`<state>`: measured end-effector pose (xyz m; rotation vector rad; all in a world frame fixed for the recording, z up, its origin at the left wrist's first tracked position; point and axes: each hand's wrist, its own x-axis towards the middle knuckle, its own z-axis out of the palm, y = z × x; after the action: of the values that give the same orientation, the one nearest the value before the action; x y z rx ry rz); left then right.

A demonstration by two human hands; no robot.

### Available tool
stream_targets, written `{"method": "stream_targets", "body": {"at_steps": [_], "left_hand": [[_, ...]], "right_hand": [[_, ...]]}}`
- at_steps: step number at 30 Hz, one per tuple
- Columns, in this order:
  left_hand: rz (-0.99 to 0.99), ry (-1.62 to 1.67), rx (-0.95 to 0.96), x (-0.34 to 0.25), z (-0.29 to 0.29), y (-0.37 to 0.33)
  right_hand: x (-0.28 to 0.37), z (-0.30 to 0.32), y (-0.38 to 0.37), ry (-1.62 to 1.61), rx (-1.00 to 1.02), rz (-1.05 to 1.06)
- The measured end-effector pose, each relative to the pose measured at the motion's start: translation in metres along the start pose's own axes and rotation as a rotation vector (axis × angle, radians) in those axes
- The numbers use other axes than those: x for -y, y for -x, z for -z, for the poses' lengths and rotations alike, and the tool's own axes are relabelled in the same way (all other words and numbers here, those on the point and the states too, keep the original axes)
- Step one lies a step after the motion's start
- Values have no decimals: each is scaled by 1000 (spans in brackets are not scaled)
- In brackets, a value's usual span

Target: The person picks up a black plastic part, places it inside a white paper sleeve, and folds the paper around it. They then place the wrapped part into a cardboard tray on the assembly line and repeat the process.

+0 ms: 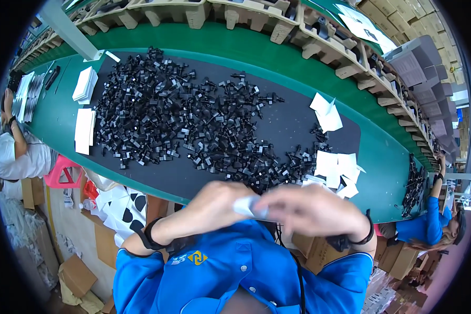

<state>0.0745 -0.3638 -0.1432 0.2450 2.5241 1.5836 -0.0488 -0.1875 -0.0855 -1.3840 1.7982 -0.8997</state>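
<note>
My left hand (220,204) is held in front of my chest at the table's near edge, its fingers closed on a small white piece (244,205), blurred, that looks like paper or a label. Close by on the right, my right hand (314,209) reaches its fingers toward that piece; motion smears them, so their grip does not show clearly. Just beyond both hands spreads a large heap of small black plastic parts (178,110) on a dark mat (277,120). White paper sheets (329,166) lie past my right hand, at the heap's right end.
Stacks of white paper (83,131) stand left of the heap. Moulded trays (319,39) line the far side of the green table (235,39). One co-worker (23,152) is at far left, another (429,220) at far right beside a black pile (413,183).
</note>
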Motion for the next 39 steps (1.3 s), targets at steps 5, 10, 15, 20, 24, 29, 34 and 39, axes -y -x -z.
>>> {"method": "stream_targets", "body": {"at_steps": [5, 10, 15, 20, 24, 29, 34, 39], "left_hand": [[182, 230, -395, 11, 25, 6], [95, 172, -419, 14, 26, -3], [169, 368, -400, 14, 25, -6], [150, 405, -346, 10, 19, -8], [149, 310, -246, 15, 14, -8], [-22, 148, -118, -1, 15, -14], [-13, 86, -94, -8, 12, -16], [-38, 94, -76, -4, 9, -20]], "right_hand": [[-64, 9, -21, 465, -359, -111], [-89, -6, -36, 526, -295, -184], [-85, -3, -30, 360, -292, -204], [-77, 1, -21, 247, -234, -310], [-31, 19, -13, 222, -388, -58], [12, 4, 0, 536, -491, 492], [27, 4, 6, 698, -197, 322], [32, 7, 8, 625, -33, 137]]}}
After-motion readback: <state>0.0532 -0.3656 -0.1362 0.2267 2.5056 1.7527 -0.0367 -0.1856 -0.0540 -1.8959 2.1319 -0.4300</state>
